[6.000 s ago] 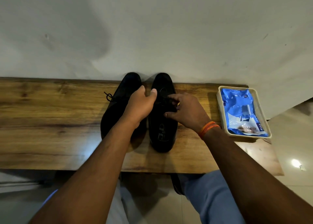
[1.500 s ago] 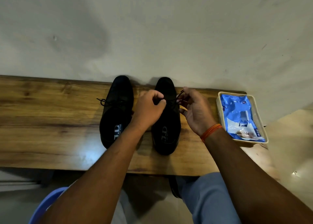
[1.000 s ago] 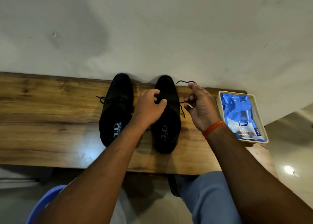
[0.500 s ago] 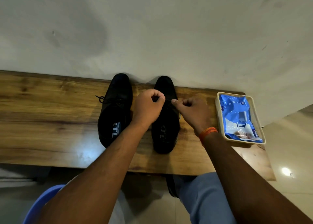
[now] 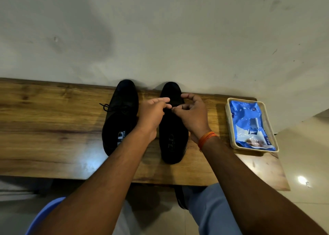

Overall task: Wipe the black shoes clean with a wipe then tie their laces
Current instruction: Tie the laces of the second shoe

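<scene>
two black leather lace-up shoes stood on the long wooden bench (image 5: pixel 53 128); the left hand (image 5: pixel 153 115) and right hand (image 5: pixel 192 115) met above the right shoe (image 5: pixel 173 145), fingers curled, pinching its lace; the left shoe (image 5: pixel 119 128) sat just beside, lace knotted.

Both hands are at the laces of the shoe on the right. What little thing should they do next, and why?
Probably pull the two lace ends apart to snug the knot. The left hand and right hand meet, fingers curled, over the lace area of the right shoe, seemingly pinching its laces, which are too dark to see. The left shoe already shows a bow.
</scene>
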